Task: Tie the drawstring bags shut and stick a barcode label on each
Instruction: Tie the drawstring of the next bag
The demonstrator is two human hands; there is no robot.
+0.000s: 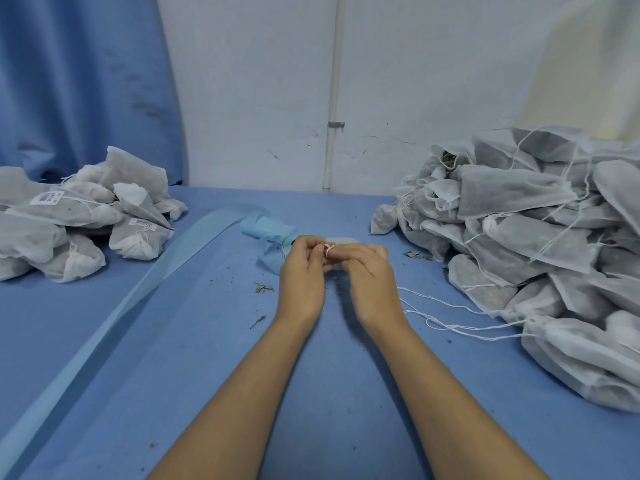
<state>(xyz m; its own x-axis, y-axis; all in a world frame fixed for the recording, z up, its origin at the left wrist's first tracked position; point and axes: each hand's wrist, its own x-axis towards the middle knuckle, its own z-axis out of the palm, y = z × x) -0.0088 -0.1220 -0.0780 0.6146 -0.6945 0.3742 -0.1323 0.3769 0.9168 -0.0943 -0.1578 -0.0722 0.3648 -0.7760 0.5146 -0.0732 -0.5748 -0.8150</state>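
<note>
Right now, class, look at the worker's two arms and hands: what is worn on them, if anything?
Nothing is worn. The left hand and right hand are bare, without gloves, and no rings or watch show. Both forearms are uncovered right to the frame's edge, no sleeves showing.

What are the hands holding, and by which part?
Both hands, left and right, pinch a bag's white drawstring at its mouth; the bag lies mostly hidden behind them.

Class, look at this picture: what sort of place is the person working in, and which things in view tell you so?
Probably a small packing workroom. A heap of untied bags lies at the right, labelled bags at the left, and a strip of label backing crosses the blue table.
</note>
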